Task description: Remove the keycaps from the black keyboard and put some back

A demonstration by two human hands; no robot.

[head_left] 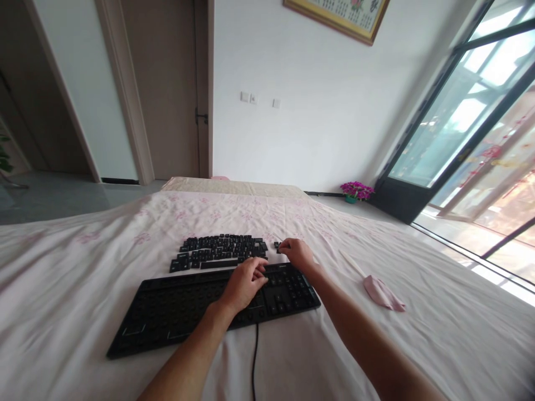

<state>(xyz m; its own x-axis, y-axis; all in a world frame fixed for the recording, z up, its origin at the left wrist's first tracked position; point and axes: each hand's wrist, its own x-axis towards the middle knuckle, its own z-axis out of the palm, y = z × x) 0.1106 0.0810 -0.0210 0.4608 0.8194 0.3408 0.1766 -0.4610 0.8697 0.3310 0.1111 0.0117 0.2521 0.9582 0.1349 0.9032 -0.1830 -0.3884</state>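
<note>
A black keyboard (184, 303) lies slightly turned on the bed. Its left part shows bare key sockets, while keycaps sit on the right part. My left hand (246, 283) rests over the keyboard's middle right, its fingers loosely bent and apart, holding nothing visible. Just beyond the keyboard's back edge, my right hand (297, 253) pinches a thin, light rod-like tool (277, 237); its exact kind is too small to make out. Loose keycaps (276, 245) lie beside those fingertips. Several rows of removed keycaps (221, 245) are laid out behind the keyboard, with a long space bar (219, 264) nearest it.
A pale flowered sheet (104, 262) covers the bed, with wrinkles across it. To the right lies a pink cloth (383, 293) beside a thin pale stick (351, 262). The keyboard's black cable (254, 356) runs toward me. Purple flowers (357, 190) stand on the floor by the glass door.
</note>
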